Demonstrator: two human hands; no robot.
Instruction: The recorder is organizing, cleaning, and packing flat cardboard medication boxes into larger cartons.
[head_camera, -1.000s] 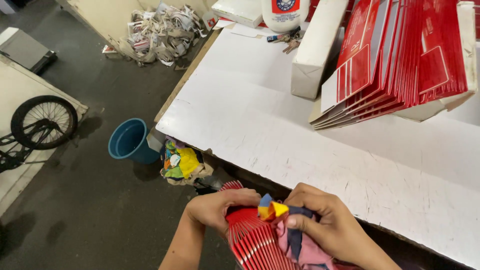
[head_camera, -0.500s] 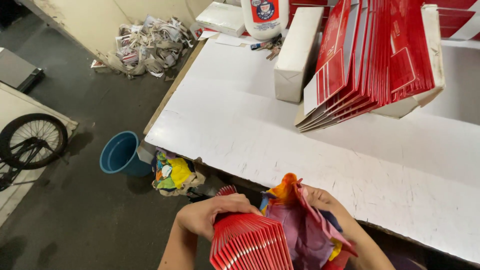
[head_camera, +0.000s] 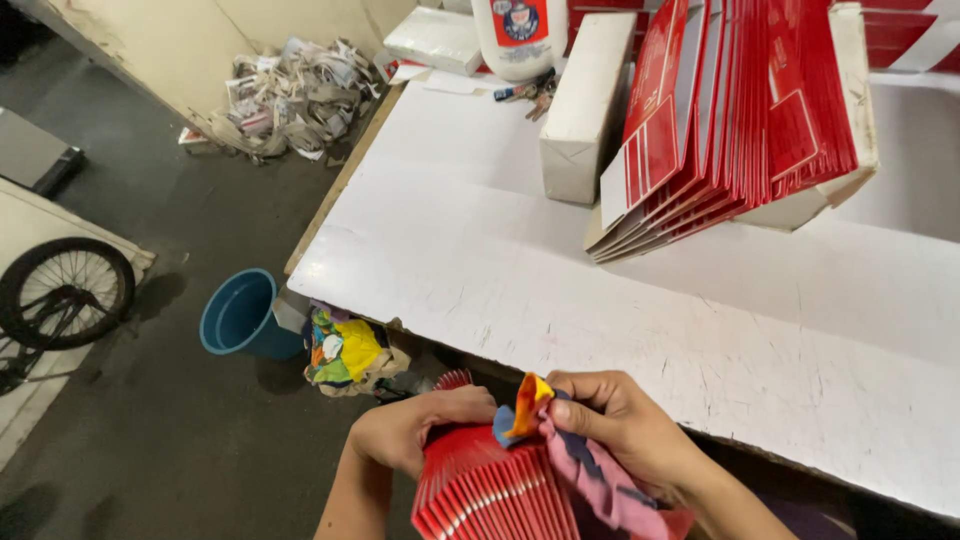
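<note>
Left hand (head_camera: 415, 432) clamps the fanned stack (head_camera: 490, 495) of stiff, slick red cards by its top edge, right hand (head_camera: 620, 425) pinching a limp rag (head_camera: 585, 465).

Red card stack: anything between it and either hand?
Nothing visible. The left hand grips the red card stack directly at its top edge. The right hand presses a multicoloured cloth onto the stack, so the cloth lies between them.

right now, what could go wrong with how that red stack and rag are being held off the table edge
The left hand alone grips the fanned red card stack below the white table edge; cards could slip and scatter near the blue bucket. The right hand presses a multicoloured rag on the edges, which might bend them.
</note>
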